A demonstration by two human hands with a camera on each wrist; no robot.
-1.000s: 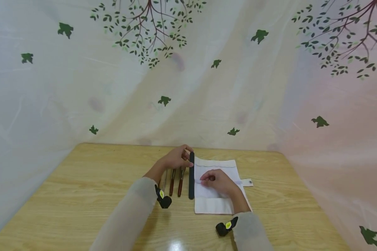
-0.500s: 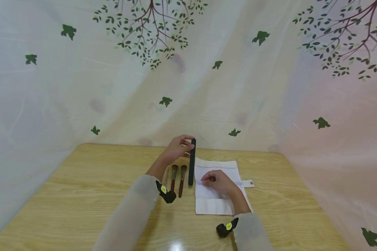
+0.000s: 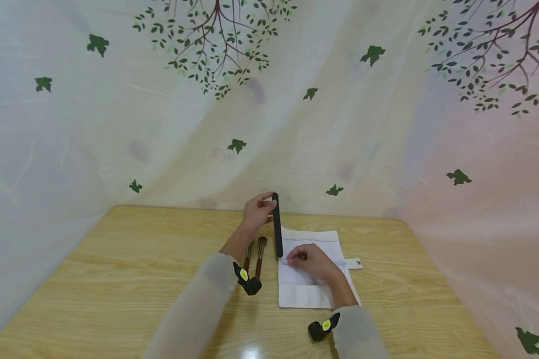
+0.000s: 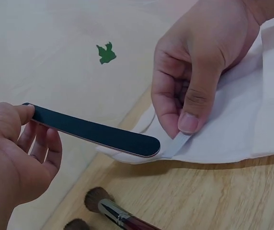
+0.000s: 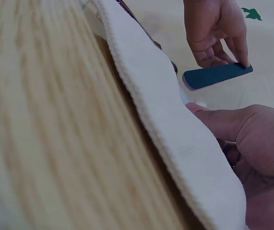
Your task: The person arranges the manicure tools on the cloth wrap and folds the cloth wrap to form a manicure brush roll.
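My left hand [image 3: 256, 213] pinches one end of a long dark nail file [image 3: 277, 227]. In the left wrist view the file [image 4: 94, 130] slants across, its free rounded end close to my right fingertips. An unfolded white fabric roll pouch [image 3: 302, 296] lies on the table, with a snap tab at its right. My right hand [image 3: 314, 262] rests over the pouch, thumb and forefinger pinching a pale inner edge [image 4: 178, 143] of it. In the right wrist view the file [image 5: 218, 75] hangs just beyond my right thumb.
Two makeup brushes [image 3: 260, 257] with reddish handles lie on the wooden table [image 3: 117, 279], left of the pouch and partly under my left forearm. Behind the table hangs a pale curtain [image 3: 269, 164] with leaf prints.
My left hand has lifted the nail file from beside the pouch, moving it up and away, then rightward so its lower end meets the pouch's left edge. My right hand has stayed in place.
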